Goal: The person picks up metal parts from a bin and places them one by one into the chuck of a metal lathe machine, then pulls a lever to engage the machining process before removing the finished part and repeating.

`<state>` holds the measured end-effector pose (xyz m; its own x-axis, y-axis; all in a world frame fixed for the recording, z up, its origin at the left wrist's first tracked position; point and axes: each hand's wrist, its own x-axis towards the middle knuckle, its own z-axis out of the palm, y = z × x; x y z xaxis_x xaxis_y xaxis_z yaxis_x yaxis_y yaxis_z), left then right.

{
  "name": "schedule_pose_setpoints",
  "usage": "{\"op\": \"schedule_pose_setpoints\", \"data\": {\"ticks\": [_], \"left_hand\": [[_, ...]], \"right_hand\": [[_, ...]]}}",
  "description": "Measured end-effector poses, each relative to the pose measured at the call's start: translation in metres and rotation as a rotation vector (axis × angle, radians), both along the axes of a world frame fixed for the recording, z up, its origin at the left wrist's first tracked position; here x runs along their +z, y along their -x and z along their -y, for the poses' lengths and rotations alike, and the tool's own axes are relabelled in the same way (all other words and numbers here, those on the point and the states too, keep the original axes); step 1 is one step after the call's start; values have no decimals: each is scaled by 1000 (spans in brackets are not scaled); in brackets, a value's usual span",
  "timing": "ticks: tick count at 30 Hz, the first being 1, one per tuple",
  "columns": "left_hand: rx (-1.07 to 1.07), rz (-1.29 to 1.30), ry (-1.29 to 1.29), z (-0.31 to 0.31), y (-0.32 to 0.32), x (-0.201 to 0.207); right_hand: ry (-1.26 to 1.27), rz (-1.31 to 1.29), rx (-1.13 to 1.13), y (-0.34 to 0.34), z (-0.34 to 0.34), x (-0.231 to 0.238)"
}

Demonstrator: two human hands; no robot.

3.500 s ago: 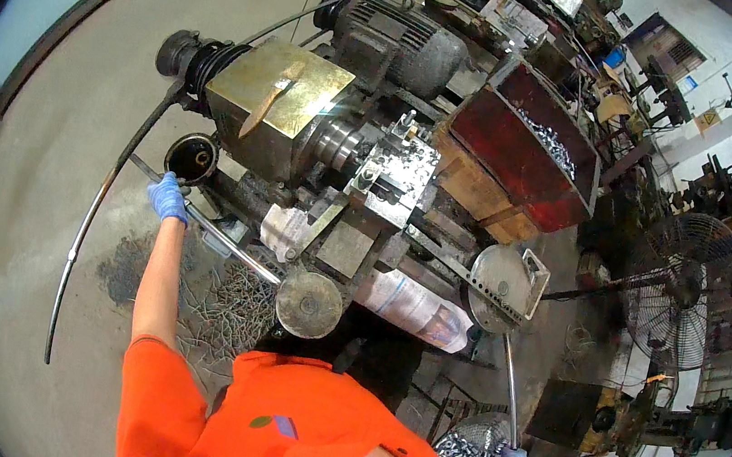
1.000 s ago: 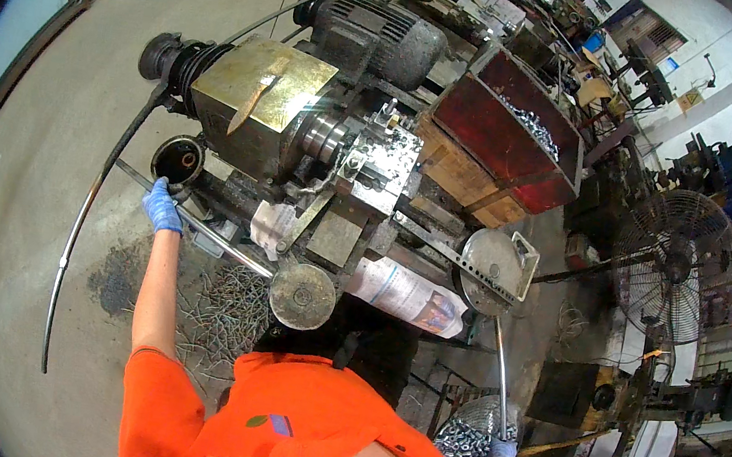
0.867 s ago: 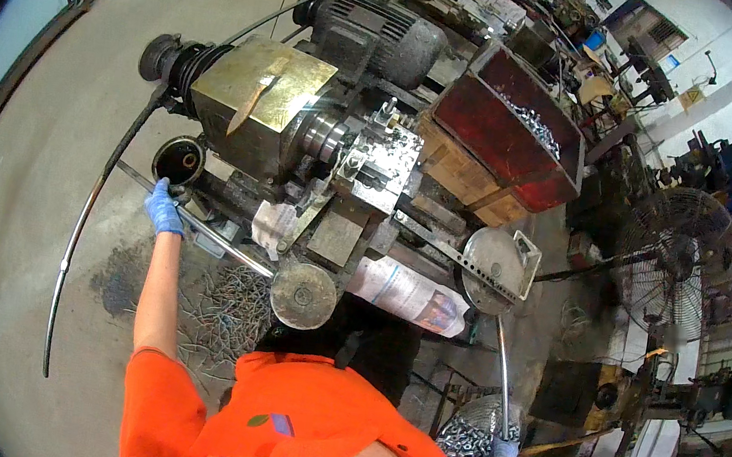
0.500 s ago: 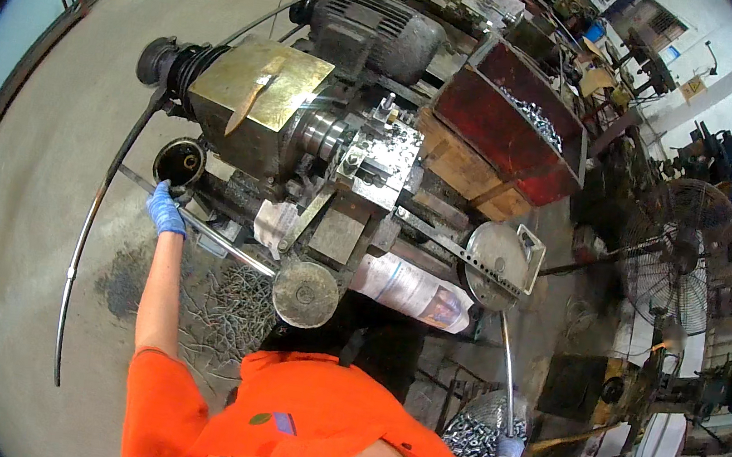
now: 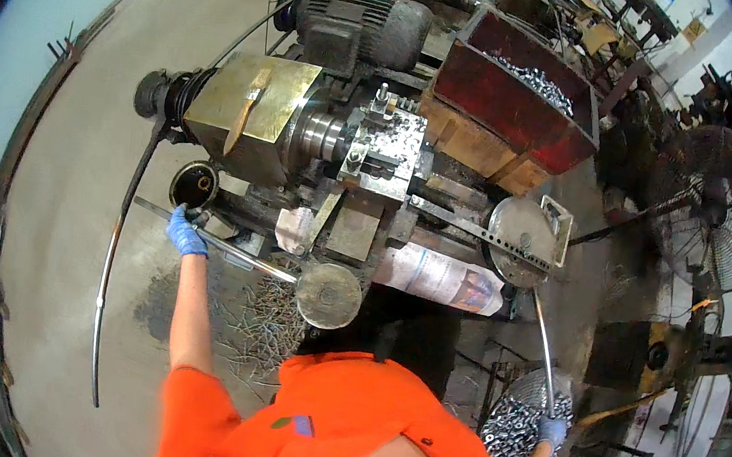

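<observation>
Left hand, blue-gloved, closed around long steel rod just below lathe, beside black tin. Right hand, gloved too, gripping lower end of lever hanging from lathe's round plate, above bolts.

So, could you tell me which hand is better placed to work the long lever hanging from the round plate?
Right: the right hand already grips the lever; the left hand holds the horizontal rod far across the machine.
</observation>
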<state>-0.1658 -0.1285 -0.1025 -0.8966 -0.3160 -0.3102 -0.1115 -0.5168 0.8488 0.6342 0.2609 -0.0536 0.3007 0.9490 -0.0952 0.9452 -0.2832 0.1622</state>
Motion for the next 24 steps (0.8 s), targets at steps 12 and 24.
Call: {"op": "schedule_pose_setpoints", "data": {"ticks": [12, 24], "left_hand": [[-82, 8, -85, 6, 7, -1], [-83, 14, -74, 5, 5, 2]], "right_hand": [[-6, -58, -37, -21, -4, -25], [-25, -12, -16, -14, 2, -23]]}}
